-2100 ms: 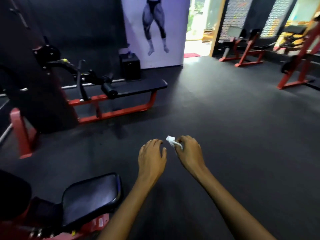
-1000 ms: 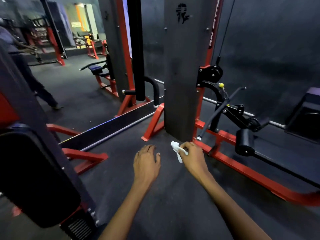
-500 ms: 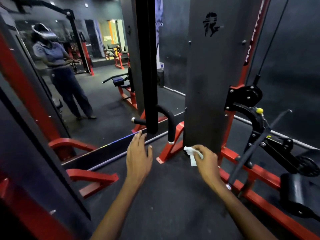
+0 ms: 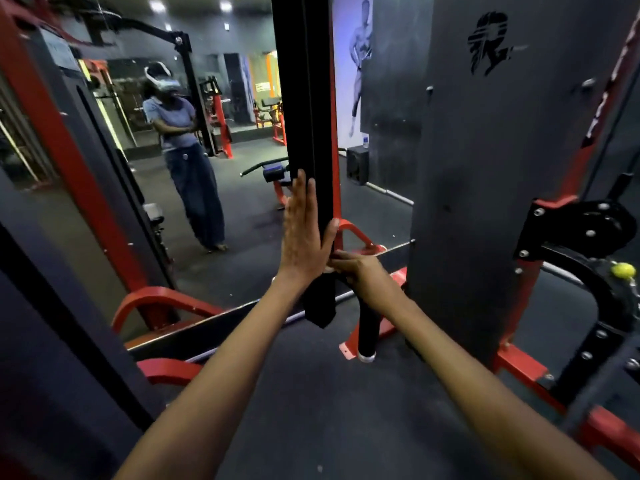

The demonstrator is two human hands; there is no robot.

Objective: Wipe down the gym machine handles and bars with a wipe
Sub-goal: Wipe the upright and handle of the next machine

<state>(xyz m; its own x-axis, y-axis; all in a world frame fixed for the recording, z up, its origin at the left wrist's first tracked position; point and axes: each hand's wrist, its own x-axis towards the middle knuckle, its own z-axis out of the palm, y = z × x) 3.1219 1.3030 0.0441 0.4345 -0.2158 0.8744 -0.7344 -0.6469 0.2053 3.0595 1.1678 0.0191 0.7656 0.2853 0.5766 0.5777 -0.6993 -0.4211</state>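
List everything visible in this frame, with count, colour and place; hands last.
Hanging pad: one, black, centre, in front of the mirror.
Curved handle: one, black with a silver end cap, below the right hand.
Weight-stack shroud: one, dark grey with a black logo, right of centre.
Pulley bracket: one, black, far right.
Knob: one, yellow, right edge.
Mirror: one, left half, reflecting a person.
Wipe: not visible.
Left hand: flat against the pad.
Right hand: curled at the handle's top.
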